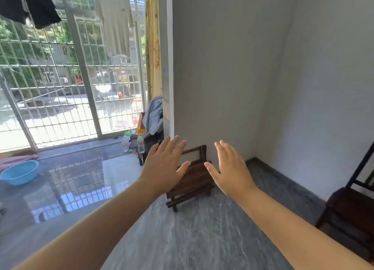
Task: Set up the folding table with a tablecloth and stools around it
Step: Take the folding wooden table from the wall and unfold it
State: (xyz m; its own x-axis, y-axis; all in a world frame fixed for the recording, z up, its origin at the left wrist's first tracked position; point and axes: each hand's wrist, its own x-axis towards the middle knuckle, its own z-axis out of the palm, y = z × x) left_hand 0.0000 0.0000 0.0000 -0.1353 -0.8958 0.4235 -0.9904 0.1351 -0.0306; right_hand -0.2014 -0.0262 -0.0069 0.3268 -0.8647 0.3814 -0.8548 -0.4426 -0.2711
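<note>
A dark brown wooden folding table (193, 179) leans folded against the grey wall, its feet on the grey floor. My left hand (165, 165) is stretched out in front of its left side, palm down, fingers spread, holding nothing. My right hand (229, 169) is held out over its right side, fingers apart and empty. Both hands hover in front of the table; I cannot tell whether they touch it. My hands hide parts of its top edge. No tablecloth or stools show.
A dark wooden chair (351, 207) stands at the right edge. A blue basin (20, 174) lies on the shiny floor at left. Bottles (140, 144) and a bundle of clothes (154, 116) sit by the barred window (60, 87). Laundry hangs above.
</note>
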